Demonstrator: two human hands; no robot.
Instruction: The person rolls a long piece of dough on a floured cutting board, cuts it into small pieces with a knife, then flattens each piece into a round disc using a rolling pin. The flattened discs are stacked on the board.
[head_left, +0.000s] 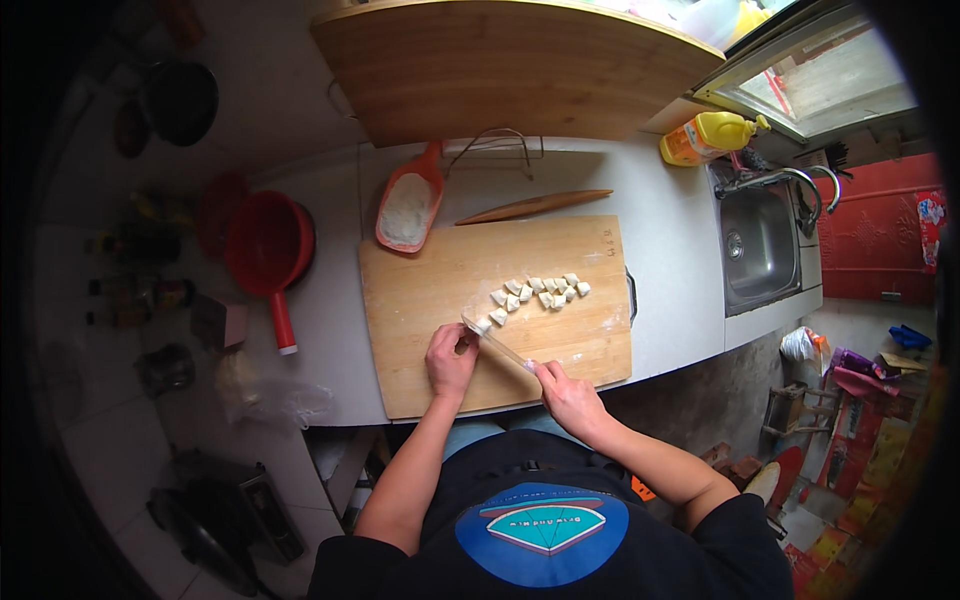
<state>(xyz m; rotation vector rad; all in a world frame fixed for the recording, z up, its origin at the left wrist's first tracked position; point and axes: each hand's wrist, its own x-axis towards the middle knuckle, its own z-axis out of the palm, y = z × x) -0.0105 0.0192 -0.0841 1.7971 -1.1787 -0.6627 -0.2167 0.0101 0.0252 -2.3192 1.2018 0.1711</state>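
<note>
My right hand (571, 399) grips the handle of a knife (506, 352), whose blade reaches up and left across the wooden cutting board (420, 300). Close beside the blade's far end, my left hand (452, 360) rests on the board with its fingers curled; whether dough lies under them is hidden. A small dough piece (483, 325) sits right at the blade. Several more cut dough pieces (555, 289) spread up and to the right over the board, which bears traces of flour. An orange scoop (406, 210) of white flour overlaps the board's upper left corner.
Behind the board lies a tapered wooden rolling pin (534, 206), near a wire rack (499, 146). A red strainer or ladle with a handle (270, 244) stands at the left. At the right are a yellow pump bottle (705, 140) and a steel sink (759, 255). A large wooden board (502, 75) stands behind.
</note>
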